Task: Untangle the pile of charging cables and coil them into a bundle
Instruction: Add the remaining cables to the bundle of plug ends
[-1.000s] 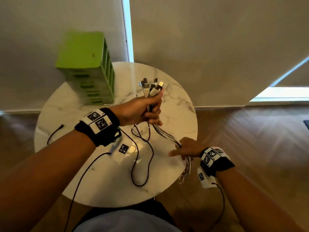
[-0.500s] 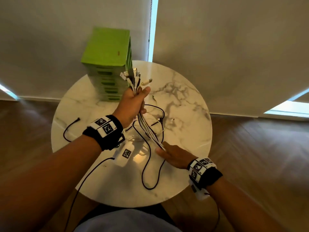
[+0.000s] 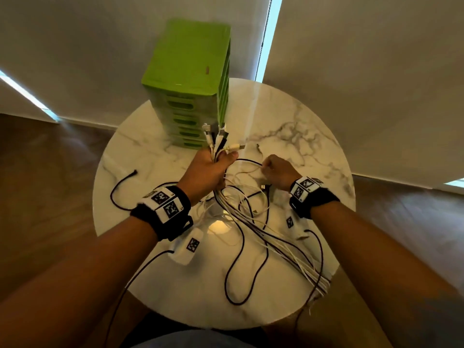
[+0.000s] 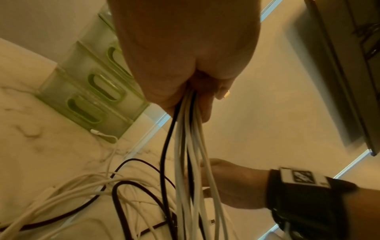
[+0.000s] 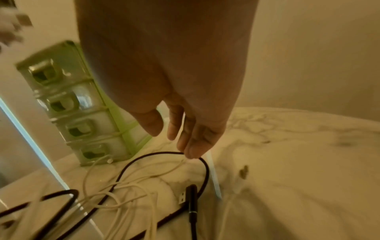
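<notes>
Head view: the left hand [image 3: 208, 169] is seen fisted round a bunch of cables [image 3: 251, 217], plug ends fanned above the thumb, strands trailing down & off the near-right table edge, where the ends are cut off from sight. Fingers of that hand are mostly hidden behind the palm in the left wrist view; only white & black strands [image 4: 189, 146] are seen dropping from the grip. The right hand [image 3: 278, 172] is held low over the table w/ fingers curled; in the right wrist view [image 5: 185, 126] the fingers are seen hanging loosely, tips at a black cable loop [image 5: 164, 164], but whether anything is pinched can't be told — blur. A black USB plug [image 5: 189, 194] is seen lying just beside that loop. Loose cables are spread across the round marble table [image 3: 313, 151]; one black strand [image 3: 120, 187] is left apart on the left side. A green drawer unit [image 3: 190, 84] is stood at the far edge, by pale blinds [image 3: 364, 59] w/ bright slits between. Dark wood floor [image 3: 37, 184] is seen around.
</notes>
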A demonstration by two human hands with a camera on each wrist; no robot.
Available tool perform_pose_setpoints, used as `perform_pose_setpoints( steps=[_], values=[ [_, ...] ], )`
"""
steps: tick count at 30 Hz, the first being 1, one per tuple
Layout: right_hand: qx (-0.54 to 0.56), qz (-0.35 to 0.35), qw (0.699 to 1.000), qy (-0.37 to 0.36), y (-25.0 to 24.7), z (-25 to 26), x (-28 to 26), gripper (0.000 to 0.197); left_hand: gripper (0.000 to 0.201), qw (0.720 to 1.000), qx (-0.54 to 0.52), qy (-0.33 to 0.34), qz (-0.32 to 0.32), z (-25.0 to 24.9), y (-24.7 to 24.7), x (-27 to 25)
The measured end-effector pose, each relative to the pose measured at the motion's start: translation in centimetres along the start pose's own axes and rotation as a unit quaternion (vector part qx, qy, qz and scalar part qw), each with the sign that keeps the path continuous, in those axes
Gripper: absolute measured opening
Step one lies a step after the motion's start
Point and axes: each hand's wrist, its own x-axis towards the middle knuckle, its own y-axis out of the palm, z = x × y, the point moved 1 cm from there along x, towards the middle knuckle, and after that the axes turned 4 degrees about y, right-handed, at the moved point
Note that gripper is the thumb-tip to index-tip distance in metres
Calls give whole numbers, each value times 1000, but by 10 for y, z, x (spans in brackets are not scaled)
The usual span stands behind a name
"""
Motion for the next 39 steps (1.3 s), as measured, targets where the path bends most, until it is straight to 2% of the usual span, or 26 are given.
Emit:
perform_pose_setpoints(
  steps=[4,7,9,14,16,18,19,22,25,29,33,35,37,39],
  values=[
    [-83,-16,995,59,14,1,43,21,43,1000,-1,-5,16,6,-1,5],
    [-47,-40,991,121,26,-9,68,43,41,1000,1,-14,8,8,-2,7],
    [-63,-28,990,124,33,-13,75,47,39,1000,3,-19,5,8,-1,7],
    [-62,-40,991,107,24,-19,75,33,24,999,43,-26,14,6,-2,2],
    [-50,-52,990,122,10,-28,74,40,19,999,44,-31,6,7,-2,1],
    [-54,-53,989,124,-1,-36,73,44,37,998,41,-37,-2,10,-2,2],
    [-48,-51,989,129,-2,-37,73,44,39,998,39,-39,1,11,-1,1],
    [-25,-43,991,123,8,-28,71,49,17,999,39,-23,18,7,5,-4],
    [-12,-58,992,112,23,-16,72,43,41,998,50,-22,29,9,8,-7],
    [-25,-64,992,109,34,-10,80,44,42,998,44,-32,11,18,7,-6],
    [-140,-52,985,82,33,-12,69,40,41,999,35,-34,1,24,4,-8],
    [-163,-58,984,51,26,-12,61,36,41,999,31,-30,-1,25,2,-8],
    [-119,-79,989,26,9,-7,51,29,41,999,23,-25,2,25,1,-9],
    [-16,-141,989,-32,-16,1,40,19,38,1000,8,-28,0,26,0,-10]
  ],
)
